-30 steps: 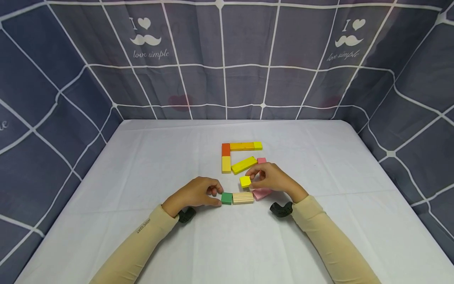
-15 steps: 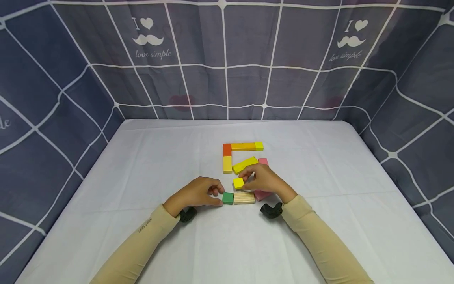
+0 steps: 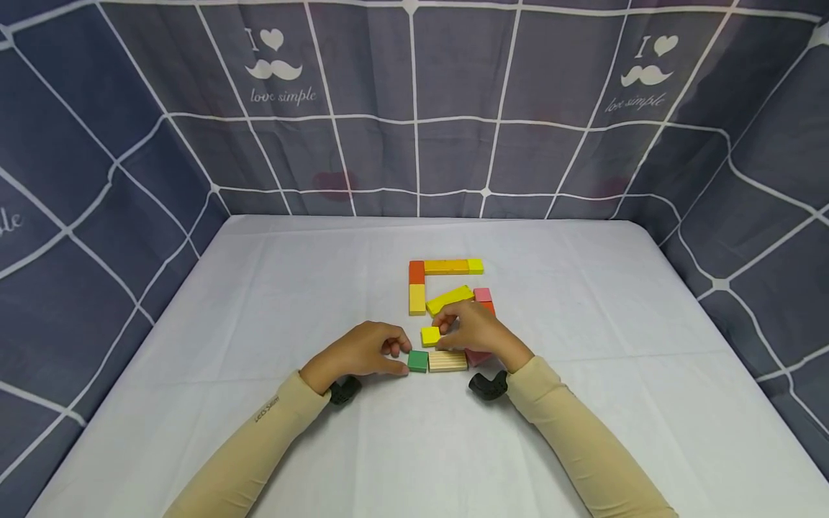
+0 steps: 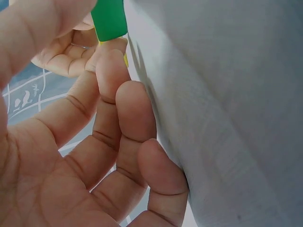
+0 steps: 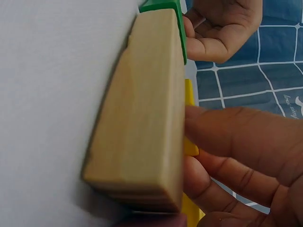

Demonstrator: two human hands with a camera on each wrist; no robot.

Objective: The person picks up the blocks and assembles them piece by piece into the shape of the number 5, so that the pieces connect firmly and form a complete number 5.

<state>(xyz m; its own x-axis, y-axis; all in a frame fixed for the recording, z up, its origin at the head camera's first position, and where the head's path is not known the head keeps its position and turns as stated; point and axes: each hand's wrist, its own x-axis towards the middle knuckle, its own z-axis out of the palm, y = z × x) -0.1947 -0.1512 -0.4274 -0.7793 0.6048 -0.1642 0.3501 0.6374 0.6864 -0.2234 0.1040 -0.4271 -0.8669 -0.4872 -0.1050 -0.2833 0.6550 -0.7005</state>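
My right hand [image 3: 476,332] pinches a small yellow block [image 3: 430,336] between thumb and fingers, just behind a striped wooden block [image 3: 447,361]. In the right wrist view the wooden block [image 5: 135,109] fills the middle and partly covers the yellow one. A green block [image 3: 417,361] sits at the wooden block's left end. My left hand [image 3: 369,350] is at the green block's left side, its thumb tip and loosely bent fingers right at that face. The left wrist view shows the green block [image 4: 110,19] beyond the fingertips, which lie along the white cloth.
Farther back, an orange-red block [image 3: 417,272], a long orange block [image 3: 447,267] and a pale yellow block [image 3: 417,300] form a corner. A slanted yellow block [image 3: 450,298] lies beside them. Pink blocks [image 3: 482,294] are partly behind my right hand. Grey gridded cloth [image 3: 363,155] walls the table.
My right hand has moved left and slightly toward me with the yellow block, from near the pink blocks to behind the green and wooden blocks. My left hand has stayed by the green block.
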